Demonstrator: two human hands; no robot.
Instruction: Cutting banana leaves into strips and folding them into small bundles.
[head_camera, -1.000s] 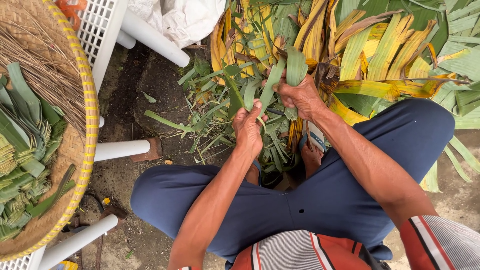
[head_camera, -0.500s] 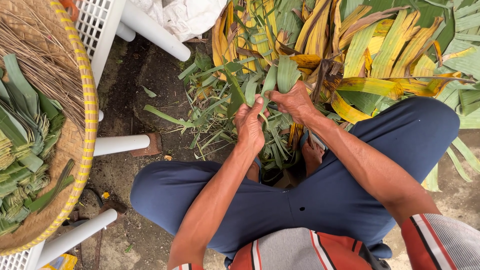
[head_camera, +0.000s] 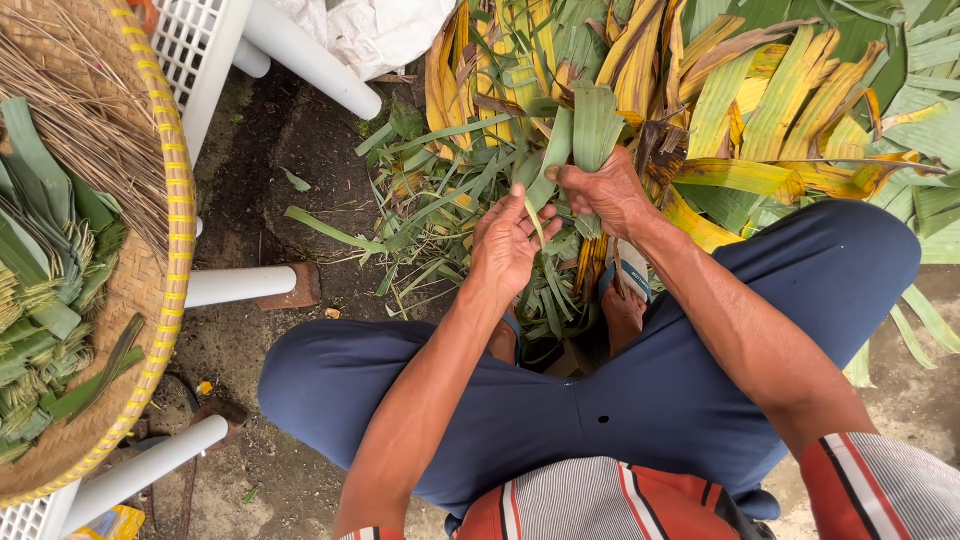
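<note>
- A view straight down from a seated person's head onto their lap, knees spread in dark blue trousers (head_camera: 700, 380), above bare dirt ground (head_camera: 270, 180).
- The right hand (head_camera: 608, 192) grips a broad green leaf strip (head_camera: 597, 125), fingers curled shut around its lower part; the strip stands up and away from the hand, toward the far side.
- The left hand (head_camera: 510, 243) sits just beside the right, to its left, palm turned inward with fingers loosely apart and slightly bent; its fingertips touch a narrower green leaf strip (head_camera: 548, 165) that rises beside the broad one.
- Both strips are held between the knees, over a litter of thin green leaf trimmings (head_camera: 450, 200) on the ground.
- Beyond the hands, at the far right, lies a heap of long yellow and green leaves (head_camera: 780, 100).
- At the left edge, a round woven tray with a yellow rim (head_camera: 175, 250) holds folded green leaf pieces (head_camera: 45, 280) and dry brown fibres (head_camera: 90, 110).
- The tray rests on a white plastic chair (head_camera: 240, 285) lying tipped, legs pointing right.
</note>
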